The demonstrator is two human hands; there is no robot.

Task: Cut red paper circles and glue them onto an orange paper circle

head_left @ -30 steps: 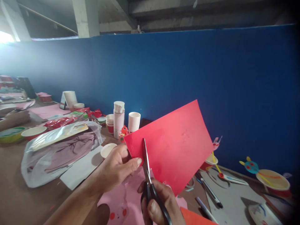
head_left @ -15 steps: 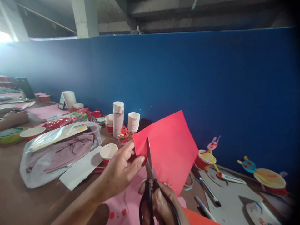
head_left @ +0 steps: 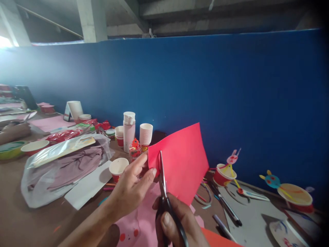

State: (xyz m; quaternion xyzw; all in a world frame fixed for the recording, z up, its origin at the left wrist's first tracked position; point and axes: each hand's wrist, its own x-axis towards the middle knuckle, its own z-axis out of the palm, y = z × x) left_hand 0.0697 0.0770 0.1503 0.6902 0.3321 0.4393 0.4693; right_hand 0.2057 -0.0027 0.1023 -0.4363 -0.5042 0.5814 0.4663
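A sheet of red paper (head_left: 183, 156) is held up in front of me, tilted, its left edge pinched between the thumb and fingers of my left hand (head_left: 135, 183). My right hand (head_left: 177, 219) is wrapped around the black handles of a pair of scissors (head_left: 163, 180). The blades point upward across the left part of the red sheet and look nearly closed. Pink paper (head_left: 144, 219) with red dots lies on the table below my hands. Part of an orange sheet (head_left: 218, 238) shows at the bottom, right of my right hand.
Left stand a paper cup (head_left: 119, 166), a clear plastic bag (head_left: 36, 185), a white strip (head_left: 88, 185), a pink bottle (head_left: 129, 133) and stacked cups (head_left: 146, 133). Right are decorated cups (head_left: 223, 175), a utility knife (head_left: 254, 195) and pens (head_left: 226, 204). Another person's hand (head_left: 15, 130) is far left.
The scissors' handles and blades have come together. The red sheet's right side has swung left and narrowed in view, uncovering more of the table beside the decorated cup.
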